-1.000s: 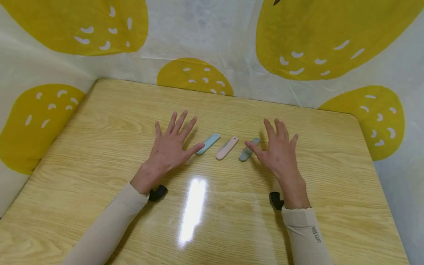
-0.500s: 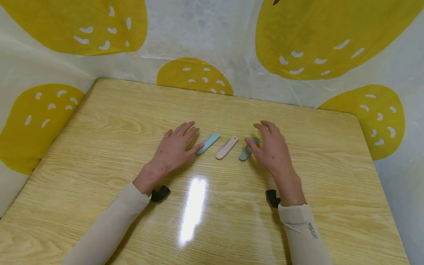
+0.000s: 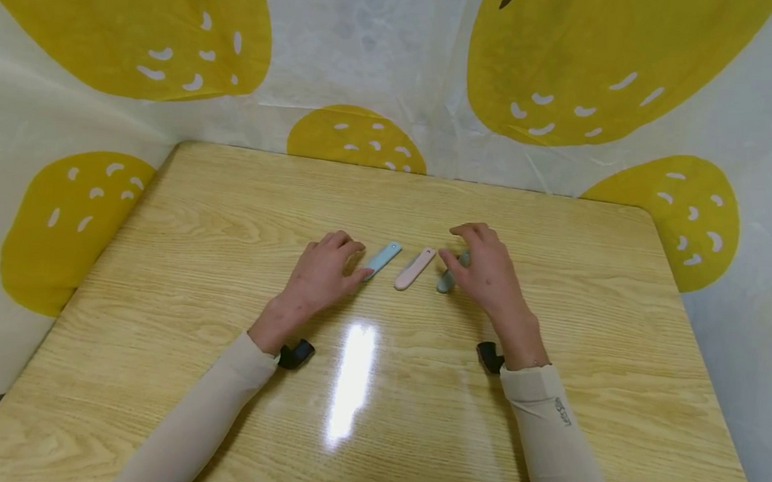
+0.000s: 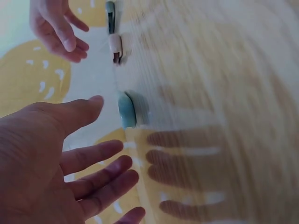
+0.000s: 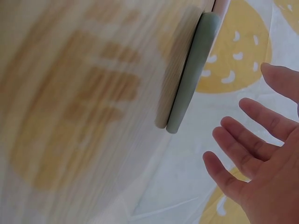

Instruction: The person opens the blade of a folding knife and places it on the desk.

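Three slim pastel pieces, which look like folded pocket knives with a hole at one end, lie slanted in a row on the wooden table [image 3: 378, 386]. The light blue one [image 3: 386, 257] is leftmost, the pink one [image 3: 414, 269] in the middle, the grey-green one [image 3: 447, 279] on the right. My left hand [image 3: 322, 270] hovers beside the blue piece, its thumb overlapping that piece's near end in the head view. My right hand [image 3: 489, 275] is over the grey-green piece and partly hides it. Both wrist views show gently bent, spread fingers holding nothing.
Black wrist mounts [image 3: 296, 354] show below each forearm. A white curtain printed with yellow fruit [image 3: 359, 138] hangs along the table's back and sides. A bright light reflection [image 3: 351, 385] lies on the glossy tabletop in front of the pieces.
Both hands have come down and slightly inward, and their spread fingers have bent more. The right hand has shifted left over the grey-green piece. The three pieces have stayed in place.
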`<action>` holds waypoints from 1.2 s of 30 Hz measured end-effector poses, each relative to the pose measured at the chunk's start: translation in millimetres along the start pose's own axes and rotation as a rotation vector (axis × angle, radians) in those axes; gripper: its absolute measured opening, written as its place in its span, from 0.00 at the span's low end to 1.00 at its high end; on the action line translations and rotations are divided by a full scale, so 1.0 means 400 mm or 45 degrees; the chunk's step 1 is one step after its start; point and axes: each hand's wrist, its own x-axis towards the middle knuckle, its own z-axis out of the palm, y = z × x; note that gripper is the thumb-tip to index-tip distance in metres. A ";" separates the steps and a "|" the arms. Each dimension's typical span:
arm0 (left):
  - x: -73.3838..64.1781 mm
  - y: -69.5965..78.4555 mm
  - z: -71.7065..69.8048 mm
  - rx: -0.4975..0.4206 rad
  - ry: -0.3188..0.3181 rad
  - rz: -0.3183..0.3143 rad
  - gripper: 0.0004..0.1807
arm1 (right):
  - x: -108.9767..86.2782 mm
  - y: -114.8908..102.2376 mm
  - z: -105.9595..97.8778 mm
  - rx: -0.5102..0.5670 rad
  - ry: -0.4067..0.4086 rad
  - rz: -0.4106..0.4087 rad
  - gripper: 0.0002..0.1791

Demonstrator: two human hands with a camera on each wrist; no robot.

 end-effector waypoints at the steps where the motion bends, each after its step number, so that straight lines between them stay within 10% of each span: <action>1: -0.001 -0.001 0.000 0.007 -0.006 -0.005 0.27 | 0.001 -0.002 0.001 0.004 -0.004 0.002 0.27; 21: 0.007 0.013 0.008 -0.127 -0.053 -0.111 0.15 | 0.017 -0.026 0.016 0.077 -0.016 -0.049 0.24; 36: 0.008 0.004 0.009 -0.554 -0.017 -0.277 0.12 | 0.031 -0.043 0.034 0.227 -0.115 -0.003 0.24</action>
